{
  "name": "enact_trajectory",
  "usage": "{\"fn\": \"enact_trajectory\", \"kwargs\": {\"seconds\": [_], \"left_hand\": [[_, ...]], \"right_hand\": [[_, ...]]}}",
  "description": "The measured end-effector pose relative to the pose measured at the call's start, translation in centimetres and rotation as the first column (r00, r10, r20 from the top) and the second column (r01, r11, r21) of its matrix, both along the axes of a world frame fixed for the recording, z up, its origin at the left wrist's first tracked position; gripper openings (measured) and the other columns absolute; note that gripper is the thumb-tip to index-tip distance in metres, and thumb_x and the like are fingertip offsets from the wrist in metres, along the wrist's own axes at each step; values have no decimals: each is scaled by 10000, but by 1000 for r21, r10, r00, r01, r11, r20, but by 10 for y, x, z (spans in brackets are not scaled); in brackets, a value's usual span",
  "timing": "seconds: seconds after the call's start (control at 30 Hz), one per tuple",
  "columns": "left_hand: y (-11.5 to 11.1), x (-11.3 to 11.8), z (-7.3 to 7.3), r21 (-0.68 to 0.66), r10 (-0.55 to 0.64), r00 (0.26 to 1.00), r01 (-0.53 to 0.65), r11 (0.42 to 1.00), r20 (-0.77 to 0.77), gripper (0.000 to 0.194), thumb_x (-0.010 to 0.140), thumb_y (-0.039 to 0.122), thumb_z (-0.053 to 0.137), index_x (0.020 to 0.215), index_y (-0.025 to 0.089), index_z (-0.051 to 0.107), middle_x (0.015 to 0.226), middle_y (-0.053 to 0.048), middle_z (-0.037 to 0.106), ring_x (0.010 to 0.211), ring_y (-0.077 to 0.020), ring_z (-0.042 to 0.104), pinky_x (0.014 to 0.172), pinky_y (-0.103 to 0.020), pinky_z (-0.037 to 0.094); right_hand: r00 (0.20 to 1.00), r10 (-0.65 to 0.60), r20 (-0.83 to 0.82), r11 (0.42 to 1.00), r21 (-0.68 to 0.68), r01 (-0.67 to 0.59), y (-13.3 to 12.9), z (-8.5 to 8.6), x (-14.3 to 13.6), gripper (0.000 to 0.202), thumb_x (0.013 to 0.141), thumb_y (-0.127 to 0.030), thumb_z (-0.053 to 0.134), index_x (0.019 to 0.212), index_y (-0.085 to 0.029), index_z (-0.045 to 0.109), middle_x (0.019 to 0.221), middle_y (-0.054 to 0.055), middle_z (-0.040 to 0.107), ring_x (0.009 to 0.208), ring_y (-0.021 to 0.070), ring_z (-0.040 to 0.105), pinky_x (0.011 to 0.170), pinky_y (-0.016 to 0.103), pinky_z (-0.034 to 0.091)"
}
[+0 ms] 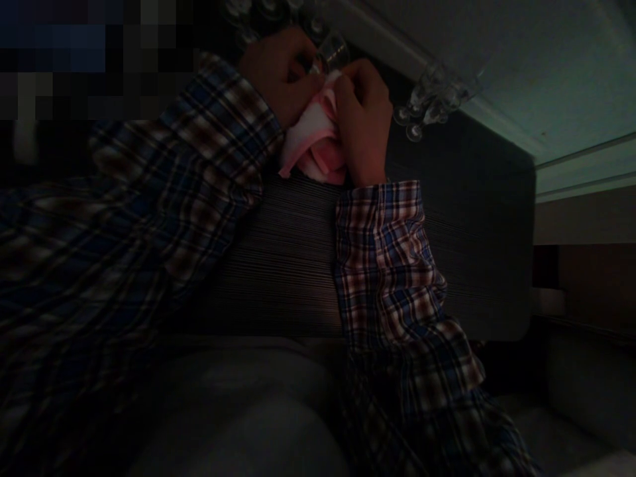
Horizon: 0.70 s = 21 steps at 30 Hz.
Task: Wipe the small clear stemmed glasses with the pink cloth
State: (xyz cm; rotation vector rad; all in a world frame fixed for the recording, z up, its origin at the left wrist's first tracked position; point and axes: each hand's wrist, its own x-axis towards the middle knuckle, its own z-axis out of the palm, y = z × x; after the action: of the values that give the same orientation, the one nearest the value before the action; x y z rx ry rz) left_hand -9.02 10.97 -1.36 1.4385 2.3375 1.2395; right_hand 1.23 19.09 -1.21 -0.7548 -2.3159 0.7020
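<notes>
A small clear glass (334, 52) is held up between my two hands, its lower part hidden by fingers and cloth. My left hand (284, 78) is closed around its near side, with the thumb against a pink and white cloth (311, 129). Bunched fingers of my right hand (366, 109) pinch the same cloth close to the glass. Loose folds of the cloth hang below the hands, over the dark table (288, 258). The dim light blurs exactly where each fingertip rests.
Several stemmed glasses (430, 99) stand close together to the right, by a pale wall or ledge (561, 86). More glasses (271, 10) are grouped at the far left, beyond my left hand. The table's rounded corner (521, 324) is at the right.
</notes>
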Motion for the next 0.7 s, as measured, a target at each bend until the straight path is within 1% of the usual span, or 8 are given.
{"fn": "enact_trajectory", "kwargs": {"seconds": [0.1, 0.17, 0.23, 0.3, 0.43, 0.5, 0.6, 0.7], "left_hand": [[-1, 1, 1, -15, 9, 999, -10, 1000, -32, 304, 729, 218, 479, 986, 93, 584, 792, -8, 581, 774, -140, 552, 708, -270, 406], [-1, 1, 1, -22, 6, 999, -7, 1000, -53, 315, 734, 220, 471, 993, 78, 579, 810, -19, 584, 783, -140, 552, 709, -266, 400], [-1, 1, 1, -16, 1, 998, -2, 1000, -66, 322, 738, 229, 467, 998, 75, 578, 807, -21, 586, 779, -137, 551, 705, -261, 394], [-1, 1, 1, -23, 0, 998, -2, 1000, -64, 330, 737, 241, 466, 1002, 79, 578, 796, -18, 584, 778, -137, 552, 701, -259, 389], [-1, -1, 0, -24, 9, 999, -10, 1000, -36, 328, 734, 251, 467, 989, 78, 582, 792, -15, 583, 774, -137, 554, 685, -243, 383], [-1, -1, 0, 2, 4, 999, -4, 1000, -37, 313, 731, 238, 472, 975, 81, 587, 781, -15, 586, 749, -131, 556, 665, -233, 384], [-1, -1, -1, 25, -13, 999, 14, 1000, -38, 293, 735, 230, 480, 967, 89, 589, 789, -22, 593, 726, -125, 550, 648, -232, 388], [-1, 0, -2, 38, 1, 999, 0, 999, -39, 247, 737, 226, 499, 934, 116, 599, 763, -15, 591, 694, -114, 534, 654, -236, 399]], "right_hand": [[997, -32, 75, 999, 21, 31, -1, 2, 0, 153, 808, -282, 321, 701, -243, 424, 824, -6, 555, 848, 132, 535, 739, 234, 425], [991, -48, 128, 999, -2, 48, -1, 5, 1, 151, 812, -295, 325, 707, -265, 429, 858, -8, 570, 895, 143, 534, 738, 240, 436], [987, -35, 154, 998, -48, 43, -1, 6, 1, 146, 813, -306, 327, 723, -278, 438, 869, -7, 575, 930, 162, 526, 742, 268, 442], [991, -10, 132, 997, -76, 21, -1, 5, 1, 144, 809, -308, 327, 729, -272, 441, 854, -5, 567, 934, 171, 524, 747, 288, 441], [999, -15, 33, 999, -35, 17, 0, 1, 0, 149, 797, -285, 332, 685, -239, 418, 795, -5, 541, 847, 149, 540, 740, 266, 428], [999, -17, 29, 999, -30, 18, 0, 1, 0, 147, 796, -294, 334, 675, -250, 405, 787, -8, 546, 827, 144, 538, 716, 253, 426], [1000, 2, 11, 998, -56, -1, -1, 2, 2, 146, 795, -315, 339, 672, -267, 402, 778, -6, 554, 817, 160, 540, 687, 270, 426], [1000, 4, 3, 997, -76, -3, -2, 3, 3, 141, 794, -324, 352, 680, -275, 419, 771, -12, 564, 806, 161, 543, 692, 277, 425]]}}
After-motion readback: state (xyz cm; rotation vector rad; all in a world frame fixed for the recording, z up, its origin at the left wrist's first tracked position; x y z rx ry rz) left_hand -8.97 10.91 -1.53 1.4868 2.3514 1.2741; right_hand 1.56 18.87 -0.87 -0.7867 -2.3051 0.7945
